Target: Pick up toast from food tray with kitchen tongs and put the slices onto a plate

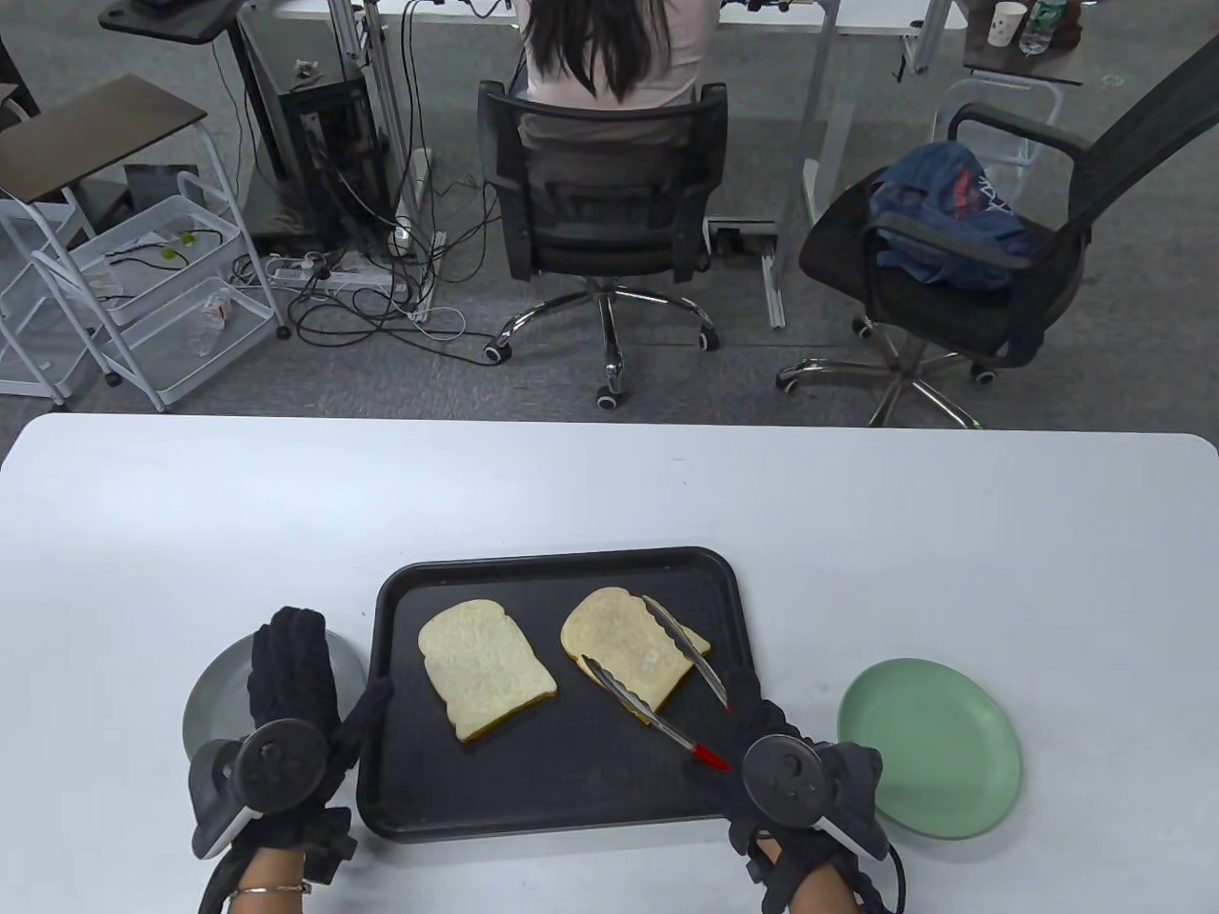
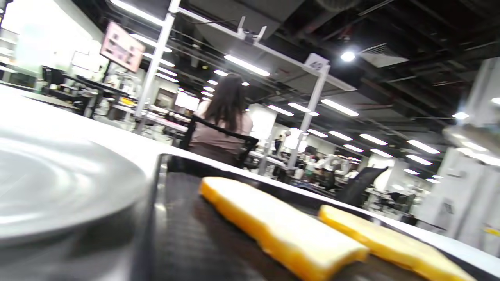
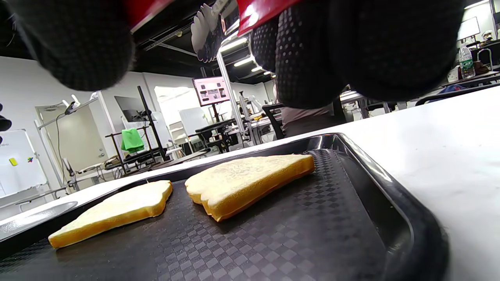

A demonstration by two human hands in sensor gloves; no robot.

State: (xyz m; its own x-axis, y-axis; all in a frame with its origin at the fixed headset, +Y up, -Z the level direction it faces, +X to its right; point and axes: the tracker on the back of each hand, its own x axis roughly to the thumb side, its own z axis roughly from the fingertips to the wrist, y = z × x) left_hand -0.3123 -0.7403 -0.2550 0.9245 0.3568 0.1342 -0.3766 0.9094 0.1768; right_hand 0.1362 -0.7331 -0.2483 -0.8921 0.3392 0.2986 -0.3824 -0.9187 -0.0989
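Hands: right hand, at tray's near right corner, grips red-handled tongs w/ fingers curled round handle end. Tong arms are spread apart, one each side of right toast slice, tips above it; actual contact w/ bread can't be told. Right wrist view only: gloved fingers fill top edge w/ red handle between them, one scalloped tong tip beyond, well above tray. Left hand lies flat, fingers straight, over grey plate, thumb against left rim of black food tray; holds nothing. Left wrist view shows no fingers, just grey plate's rim touching tray edge, both slices edge-on.

Left toast slice lies flat on tray, beside right one, not touching. Green plate sits on white table right of tray; seen in table view only. Beyond table (table view): person seated in office chair, back to camera; second chair w/ blue cloth on it.
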